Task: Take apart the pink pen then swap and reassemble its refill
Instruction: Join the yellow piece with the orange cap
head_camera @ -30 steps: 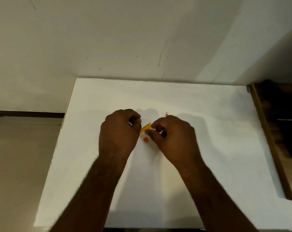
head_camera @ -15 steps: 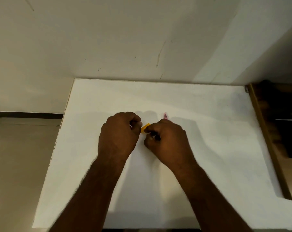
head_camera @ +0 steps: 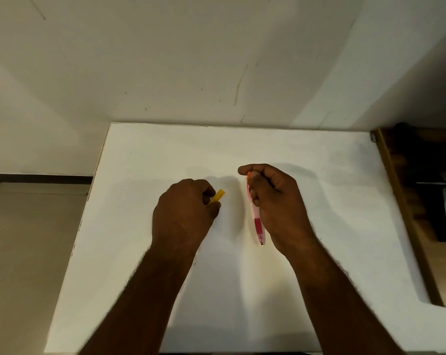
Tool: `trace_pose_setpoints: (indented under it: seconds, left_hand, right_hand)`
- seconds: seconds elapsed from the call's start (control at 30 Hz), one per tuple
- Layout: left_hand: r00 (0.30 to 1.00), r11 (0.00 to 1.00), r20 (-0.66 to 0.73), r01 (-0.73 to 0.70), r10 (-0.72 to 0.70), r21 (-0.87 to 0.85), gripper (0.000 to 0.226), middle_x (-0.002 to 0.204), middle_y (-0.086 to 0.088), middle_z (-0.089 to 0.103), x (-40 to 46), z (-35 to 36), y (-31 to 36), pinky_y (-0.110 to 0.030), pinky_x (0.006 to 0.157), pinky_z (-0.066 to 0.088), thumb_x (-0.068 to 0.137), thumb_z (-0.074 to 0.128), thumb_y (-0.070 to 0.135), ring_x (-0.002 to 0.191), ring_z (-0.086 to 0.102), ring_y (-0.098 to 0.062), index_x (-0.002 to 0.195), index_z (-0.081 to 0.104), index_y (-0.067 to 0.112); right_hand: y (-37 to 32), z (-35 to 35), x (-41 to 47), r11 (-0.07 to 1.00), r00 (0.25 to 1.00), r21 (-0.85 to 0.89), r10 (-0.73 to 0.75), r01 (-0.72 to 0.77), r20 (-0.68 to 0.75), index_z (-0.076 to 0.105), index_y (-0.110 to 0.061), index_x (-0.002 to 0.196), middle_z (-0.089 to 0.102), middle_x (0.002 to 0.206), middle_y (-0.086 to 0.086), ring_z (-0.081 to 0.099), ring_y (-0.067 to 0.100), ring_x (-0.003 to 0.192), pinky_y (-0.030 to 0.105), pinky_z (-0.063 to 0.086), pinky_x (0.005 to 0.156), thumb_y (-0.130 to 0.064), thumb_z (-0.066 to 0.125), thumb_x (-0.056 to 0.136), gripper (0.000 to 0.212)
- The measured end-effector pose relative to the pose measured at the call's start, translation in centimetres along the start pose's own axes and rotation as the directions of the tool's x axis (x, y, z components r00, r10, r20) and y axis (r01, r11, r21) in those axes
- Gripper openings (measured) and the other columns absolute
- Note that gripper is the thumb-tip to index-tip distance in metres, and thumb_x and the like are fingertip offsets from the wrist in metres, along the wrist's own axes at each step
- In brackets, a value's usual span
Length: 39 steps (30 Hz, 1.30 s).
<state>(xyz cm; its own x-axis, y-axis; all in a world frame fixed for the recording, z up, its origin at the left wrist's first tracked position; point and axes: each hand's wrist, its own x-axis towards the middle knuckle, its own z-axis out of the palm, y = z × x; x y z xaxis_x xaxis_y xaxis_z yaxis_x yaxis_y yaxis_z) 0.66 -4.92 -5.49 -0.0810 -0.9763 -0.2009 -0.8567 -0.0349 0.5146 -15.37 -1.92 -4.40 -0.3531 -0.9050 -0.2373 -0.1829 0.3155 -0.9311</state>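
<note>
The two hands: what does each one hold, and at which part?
The right hand grips the pink pen by its upper end, tip pointing down. The left hand pinches a small yellow piece by its lower end.

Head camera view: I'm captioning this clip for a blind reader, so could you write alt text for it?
Two bare hands work above a white table: the right hand grips a pink pen with its tip pointing toward the person, while the left hand pinches a small yellow piece. The hands are apart, not touching.
</note>
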Motion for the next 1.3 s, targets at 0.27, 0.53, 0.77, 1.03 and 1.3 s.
trace_pose_setpoints:
  seconds: [0.27,0.53,0.77,1.03,1.3]
  left_hand:
    - [0.987,0.982,-0.112,-0.134,0.119,-0.132,0.013,0.08,0.01,0.067,-0.1,-0.4,1.0,-0.02,0.061,0.043,0.075,0.077,0.027,0.072,0.063,-0.009,0.087,0.074,0.031]
    - [0.955,0.946,-0.183,-0.268,0.235,-0.182,0.014,0.083,0.009,0.068,-0.5,-0.7,1.7,-0.024,0.065,0.048,0.076,0.077,0.022,0.073,0.064,-0.009,0.089,0.076,0.026]
    - [0.948,0.941,-0.18,-0.292,0.262,-0.172,0.013,0.084,0.005,0.068,-0.7,-1.0,1.9,-0.026,0.068,0.048,0.077,0.077,0.019,0.075,0.064,-0.013,0.09,0.077,0.023]
    - [0.939,0.942,-0.188,-0.314,0.289,-0.122,0.012,0.082,0.006,0.068,-0.5,-0.9,1.6,-0.028,0.065,0.048,0.076,0.075,0.019,0.074,0.063,-0.015,0.087,0.077,0.023]
    - [0.979,0.971,-0.132,-0.175,0.154,-0.166,0.01,0.078,0.01,0.069,-0.5,-0.2,1.5,-0.023,0.062,0.047,0.075,0.077,0.027,0.07,0.064,-0.009,0.084,0.074,0.029]
  right_hand:
    - [0.4,-0.8,0.5,0.975,0.995,0.214,0.078,-0.062,-0.066,0.076,-0.018,0.099,0.08,0.084,0.002,0.078,0.016,0.078,0.032,0.064,0.08,-0.011,0.075,0.09,0.012]
    - [0.3,-0.6,0.4,0.95,0.995,0.299,0.096,-0.088,-0.012,0.08,-0.018,0.096,0.082,0.088,0.003,0.08,0.021,0.083,0.033,0.064,0.082,-0.009,0.078,0.086,0.014]
    - [0.6,-0.6,0.5,0.977,0.998,0.21,0.057,-0.049,-0.031,0.079,-0.019,0.097,0.082,0.085,0.002,0.08,0.021,0.082,0.039,0.064,0.086,-0.012,0.078,0.087,0.012]
    - [0.9,-0.7,0.6,0.998,0.999,-0.047,-0.05,0.05,0.013,0.079,-0.022,0.096,0.081,0.084,0.0,0.077,0.011,0.077,0.039,0.063,0.089,-0.018,0.076,0.09,0.007]
    - [0.9,-0.5,0.4,0.991,0.997,-0.112,-0.064,0.069,0.045,0.079,-0.017,0.11,0.08,0.099,0.002,0.076,0.013,0.086,0.034,0.06,0.093,-0.013,0.068,0.096,0.018]
